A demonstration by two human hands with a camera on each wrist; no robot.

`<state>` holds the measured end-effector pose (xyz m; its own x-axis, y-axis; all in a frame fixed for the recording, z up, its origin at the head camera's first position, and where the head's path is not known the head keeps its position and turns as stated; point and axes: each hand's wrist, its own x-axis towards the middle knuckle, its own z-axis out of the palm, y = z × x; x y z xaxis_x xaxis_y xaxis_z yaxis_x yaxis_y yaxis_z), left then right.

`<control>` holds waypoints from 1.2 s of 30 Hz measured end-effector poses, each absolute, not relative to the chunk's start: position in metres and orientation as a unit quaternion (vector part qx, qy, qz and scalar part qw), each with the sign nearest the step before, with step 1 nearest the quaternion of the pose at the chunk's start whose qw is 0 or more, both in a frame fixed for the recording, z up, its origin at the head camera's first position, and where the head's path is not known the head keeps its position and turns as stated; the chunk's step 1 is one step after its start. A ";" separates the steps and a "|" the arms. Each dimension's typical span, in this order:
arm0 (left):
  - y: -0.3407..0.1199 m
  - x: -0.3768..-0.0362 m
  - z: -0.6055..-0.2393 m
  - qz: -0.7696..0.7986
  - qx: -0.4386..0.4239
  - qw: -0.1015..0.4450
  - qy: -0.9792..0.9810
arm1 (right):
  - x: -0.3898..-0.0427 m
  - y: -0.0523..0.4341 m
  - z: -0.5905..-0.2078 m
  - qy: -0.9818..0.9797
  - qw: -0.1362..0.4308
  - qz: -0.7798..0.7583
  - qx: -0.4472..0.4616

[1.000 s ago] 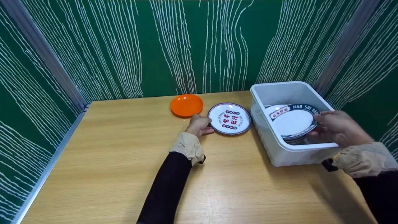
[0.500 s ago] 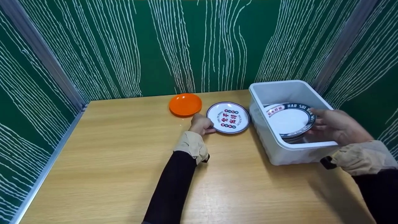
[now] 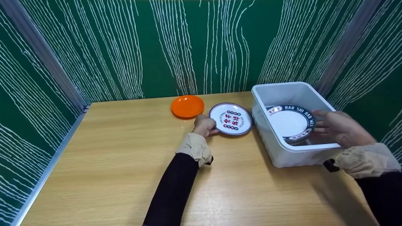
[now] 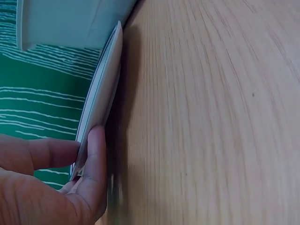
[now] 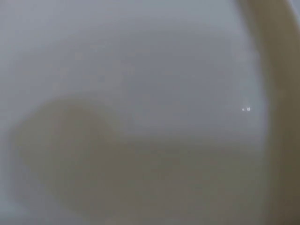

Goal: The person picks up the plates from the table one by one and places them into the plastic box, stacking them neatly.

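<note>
Head view: the left hand (image 3: 204,125) pinches the near-left rim of the printed plate (image 3: 231,118), which lies flat on the wooden table (image 3: 119,163). This plate is white with a dark rim and red characters at its centre. The orange plate (image 3: 187,106) sits just beside it to the left, apart from it; the white bin (image 3: 282,150) stands just beside it to the right, with a narrow gap. Open table surface extends toward the viewer and to the left as far as the metal edge strip. The right hand (image 3: 340,128) reaches over the bin's right wall, fingers loosely spread against the rim of the lettered plate (image 3: 290,122), topmost of a stack inside the bin. The lower plates show only as edges; whether a thumb grips underneath cannot be determined.

Left wrist view: thumb and forefinger of the left hand (image 4: 51,187) clamp the printed plate's (image 4: 101,101) thin white edge; the bin's wall (image 4: 65,21) is cut off at the top.

Right wrist view: blurred pale grey surface only; nothing identifiable.
</note>
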<state>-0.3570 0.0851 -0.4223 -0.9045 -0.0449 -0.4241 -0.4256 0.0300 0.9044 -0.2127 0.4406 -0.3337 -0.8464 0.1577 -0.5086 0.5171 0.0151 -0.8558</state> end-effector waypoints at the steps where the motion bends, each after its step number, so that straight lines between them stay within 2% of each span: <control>1: 0.086 -0.355 -0.421 0.681 -0.168 0.138 0.699 | -0.213 0.440 -0.334 0.708 0.139 -0.650 0.237; 12: 0.086 -0.346 -0.419 0.716 -0.144 0.121 0.672 | -0.211 0.432 -0.337 0.784 0.141 -0.574 0.189; 21: 0.066 -0.340 -0.426 0.724 -0.109 0.122 0.670 | -0.211 0.427 -0.340 0.818 0.130 -0.541 0.147; 28: 0.044 -0.327 -0.404 0.742 -0.076 0.127 0.653 | -0.210 0.425 -0.338 0.809 0.117 -0.555 0.154; 36: 0.034 -0.305 -0.375 0.787 -0.014 0.104 0.608 | -0.213 0.421 -0.340 0.850 0.054 -0.502 0.148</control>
<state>-0.3049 0.0340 -0.3751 -0.9779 0.1463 -0.1492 -0.1813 -0.2384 0.9541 -0.2128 0.4212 -0.3400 -0.9502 0.1975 -0.2409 0.3064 0.4525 -0.8375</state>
